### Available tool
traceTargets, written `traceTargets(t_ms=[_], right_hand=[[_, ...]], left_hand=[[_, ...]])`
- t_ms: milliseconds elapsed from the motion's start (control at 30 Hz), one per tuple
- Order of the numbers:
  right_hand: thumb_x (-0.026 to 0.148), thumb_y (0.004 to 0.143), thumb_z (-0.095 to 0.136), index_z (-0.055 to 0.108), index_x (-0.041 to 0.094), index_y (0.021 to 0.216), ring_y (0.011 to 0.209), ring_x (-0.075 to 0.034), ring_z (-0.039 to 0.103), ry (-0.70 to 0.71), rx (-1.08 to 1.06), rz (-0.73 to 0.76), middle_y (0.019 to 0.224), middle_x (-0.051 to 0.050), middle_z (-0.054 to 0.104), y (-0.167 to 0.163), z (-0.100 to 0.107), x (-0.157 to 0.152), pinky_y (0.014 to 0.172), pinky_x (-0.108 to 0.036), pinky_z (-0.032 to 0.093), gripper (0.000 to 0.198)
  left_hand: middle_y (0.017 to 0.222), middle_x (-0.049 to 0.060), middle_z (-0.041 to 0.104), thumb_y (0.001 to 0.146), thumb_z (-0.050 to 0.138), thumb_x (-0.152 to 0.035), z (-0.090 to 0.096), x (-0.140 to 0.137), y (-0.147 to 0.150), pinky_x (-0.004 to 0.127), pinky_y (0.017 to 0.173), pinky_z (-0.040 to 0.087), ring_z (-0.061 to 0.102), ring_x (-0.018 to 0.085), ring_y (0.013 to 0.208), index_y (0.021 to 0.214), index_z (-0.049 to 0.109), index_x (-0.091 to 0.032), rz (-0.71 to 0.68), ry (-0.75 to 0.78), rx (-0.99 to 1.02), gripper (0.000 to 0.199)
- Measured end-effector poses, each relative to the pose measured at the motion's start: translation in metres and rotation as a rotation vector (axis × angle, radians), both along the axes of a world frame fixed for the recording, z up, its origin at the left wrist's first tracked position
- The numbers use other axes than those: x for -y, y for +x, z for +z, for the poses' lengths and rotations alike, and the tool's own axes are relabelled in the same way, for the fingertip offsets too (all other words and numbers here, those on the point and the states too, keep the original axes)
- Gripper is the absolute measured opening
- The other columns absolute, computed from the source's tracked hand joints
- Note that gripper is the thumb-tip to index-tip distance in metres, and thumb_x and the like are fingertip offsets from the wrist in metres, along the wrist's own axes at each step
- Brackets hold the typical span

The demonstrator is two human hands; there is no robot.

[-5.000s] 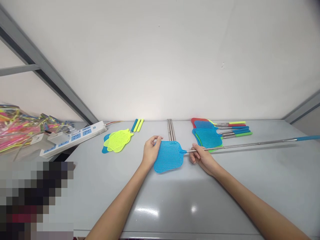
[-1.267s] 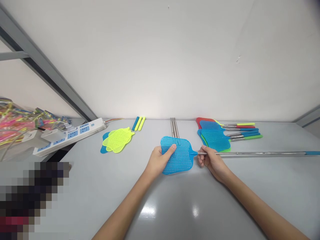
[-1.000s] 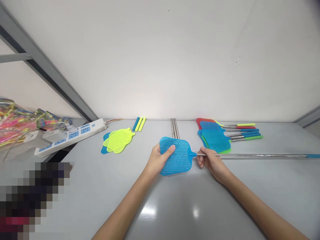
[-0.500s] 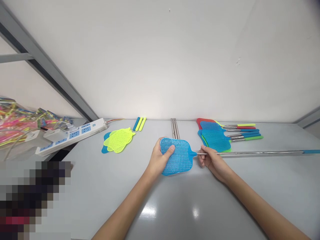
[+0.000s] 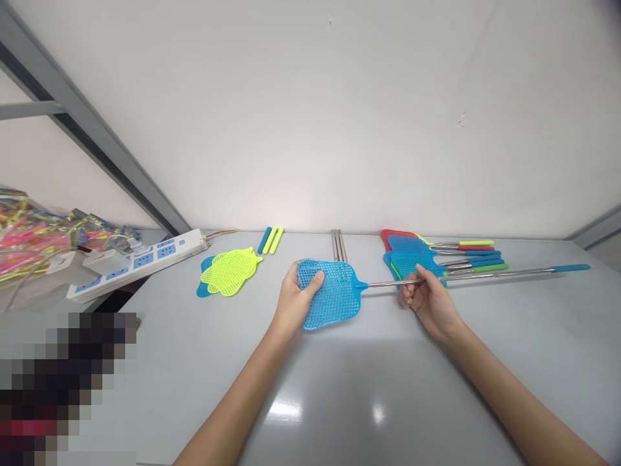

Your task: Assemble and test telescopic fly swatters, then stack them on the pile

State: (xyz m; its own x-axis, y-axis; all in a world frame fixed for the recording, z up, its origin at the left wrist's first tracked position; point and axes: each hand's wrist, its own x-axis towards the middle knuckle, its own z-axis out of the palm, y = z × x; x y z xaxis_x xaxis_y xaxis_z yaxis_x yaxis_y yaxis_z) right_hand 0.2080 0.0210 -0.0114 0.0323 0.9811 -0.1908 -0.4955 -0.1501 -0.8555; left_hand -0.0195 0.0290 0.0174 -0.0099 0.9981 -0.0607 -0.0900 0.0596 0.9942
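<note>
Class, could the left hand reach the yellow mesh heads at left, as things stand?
Probably, though the left hand must first release the blue mesh head; nothing visible blocks its way to the yellow mesh heads.

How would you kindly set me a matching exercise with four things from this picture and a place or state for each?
1. Left hand
2. Right hand
3. Power strip
4. Bare metal rods

A. Holding the metal shaft
B. Lying between the loose grips and the swatter pile
C. Holding the blue mesh head
D. Beside colourful bagged items

Pairs: 1-C, 2-A, 3-D, 4-B
</note>
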Motion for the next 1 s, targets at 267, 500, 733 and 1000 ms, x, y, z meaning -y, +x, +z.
traceTargets(t_ms=[267,500,733,1000], right_hand=[[0.039,0.072,0.051,0.046,0.017,0.052,0.038,-0.009,0.04,0.037,0.015,-0.157,0.043,0.002,0.045,0.004,-0.009,-0.004,0.035,-0.021,0.029,0.03],[0.039,0.076,0.045,0.046,0.016,0.043,0.038,-0.009,0.039,0.139,0.063,-0.123,0.039,0.001,0.042,0.004,0.001,-0.002,0.037,-0.022,0.029,0.041],[0.039,0.079,0.037,0.045,0.017,0.036,0.038,-0.01,0.038,0.271,0.057,-0.135,0.037,0.0,0.04,0.011,0.001,-0.002,0.039,-0.024,0.027,0.049],[0.034,0.078,0.037,0.039,0.017,0.037,0.035,-0.009,0.034,0.371,0.009,-0.31,0.033,0.002,0.034,0.014,-0.002,-0.004,0.038,-0.024,0.023,0.045]], left_hand=[[0.081,0.0,0.054,0.064,0.061,-0.035,-0.001,-0.004,-0.004,0.027,0.071,0.042,0.054,0.013,0.07,0.099,0.046,-0.02,0.038,0.035,-0.063,0.041],[0.081,0.0,0.053,0.064,0.06,-0.037,0.003,-0.006,-0.007,0.026,0.067,0.043,0.053,0.012,0.068,0.1,0.046,-0.021,0.003,0.002,-0.111,0.042],[0.081,0.0,0.053,0.067,0.058,-0.036,0.007,-0.006,-0.012,0.024,0.065,0.043,0.054,0.012,0.067,0.1,0.045,-0.021,-0.071,0.044,-0.098,0.039],[0.077,-0.002,0.05,0.068,0.058,-0.034,0.004,-0.007,-0.011,0.022,0.064,0.042,0.051,0.01,0.065,0.101,0.045,-0.023,-0.084,0.031,-0.09,0.037]])
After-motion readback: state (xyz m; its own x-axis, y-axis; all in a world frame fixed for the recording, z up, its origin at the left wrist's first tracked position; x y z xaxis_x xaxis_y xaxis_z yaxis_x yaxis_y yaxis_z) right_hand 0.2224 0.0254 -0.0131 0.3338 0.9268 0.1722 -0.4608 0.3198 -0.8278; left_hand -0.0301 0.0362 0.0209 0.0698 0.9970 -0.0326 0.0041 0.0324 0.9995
